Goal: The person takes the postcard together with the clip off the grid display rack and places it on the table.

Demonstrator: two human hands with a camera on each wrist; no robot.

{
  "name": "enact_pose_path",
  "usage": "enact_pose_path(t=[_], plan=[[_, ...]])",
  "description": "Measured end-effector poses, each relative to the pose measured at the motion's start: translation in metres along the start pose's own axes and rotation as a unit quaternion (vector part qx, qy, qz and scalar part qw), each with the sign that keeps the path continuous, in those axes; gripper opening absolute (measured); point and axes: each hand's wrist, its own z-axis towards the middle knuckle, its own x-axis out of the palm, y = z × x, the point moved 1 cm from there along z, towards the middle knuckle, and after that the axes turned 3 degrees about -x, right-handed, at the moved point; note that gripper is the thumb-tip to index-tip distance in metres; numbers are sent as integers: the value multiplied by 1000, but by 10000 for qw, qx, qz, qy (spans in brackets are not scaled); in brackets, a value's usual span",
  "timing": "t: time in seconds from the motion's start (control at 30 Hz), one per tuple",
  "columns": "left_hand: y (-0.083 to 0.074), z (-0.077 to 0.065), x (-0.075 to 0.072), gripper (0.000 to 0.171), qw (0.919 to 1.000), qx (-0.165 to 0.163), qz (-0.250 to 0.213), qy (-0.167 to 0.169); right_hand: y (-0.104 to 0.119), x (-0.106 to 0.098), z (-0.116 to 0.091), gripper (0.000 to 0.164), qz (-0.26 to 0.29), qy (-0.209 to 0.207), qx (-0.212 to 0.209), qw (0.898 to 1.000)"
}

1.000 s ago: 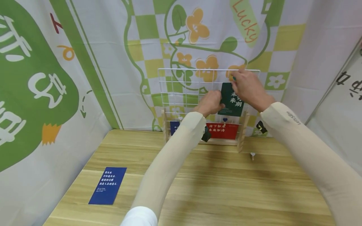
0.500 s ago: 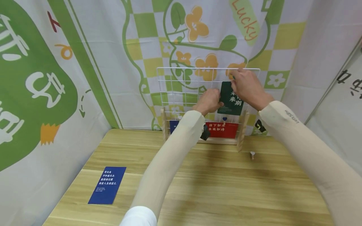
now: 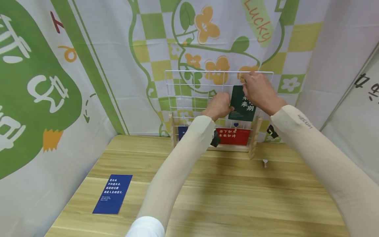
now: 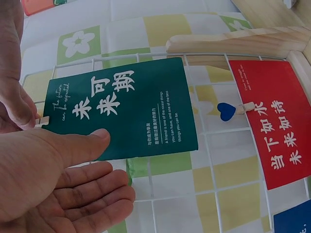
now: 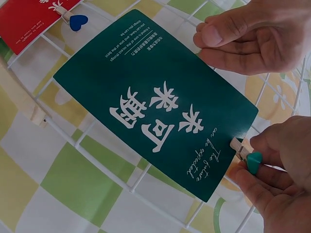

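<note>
A dark green card (image 3: 241, 113) with white lettering lies against a white wire grid (image 4: 218, 191) in a wooden stand (image 3: 228, 149). My right hand (image 3: 260, 90) pinches a small wooden clothespin (image 5: 239, 147) with a green heart, its jaws at the card's top edge. My left hand (image 3: 219, 105) holds the card's left edge, the thumb lying over its front in the left wrist view. Below hangs a red card (image 3: 234, 136), with a blue-heart clothespin (image 4: 232, 111) at its edge. Part of a blue card (image 3: 182, 132) shows behind my left forearm.
Another blue card (image 3: 113, 194) lies flat on the wooden table (image 3: 237, 204) at the left. A loose clothespin with a pale heart (image 3: 265, 163) rests right of the stand. A printed curtain (image 3: 154, 29) hangs close behind the grid.
</note>
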Motion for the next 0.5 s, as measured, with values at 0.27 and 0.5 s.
enact_pose_path(t=[0.27, 0.5], plan=[[-3, 0, 6, 22, 9996, -271, 20, 20, -1, 1, 0, 23, -24, -35, -73, 10000], [-4, 2, 9, 24, 9992, -383, -92, -34, -1, 2, 2, 30, 10, -1, -103, 9999]])
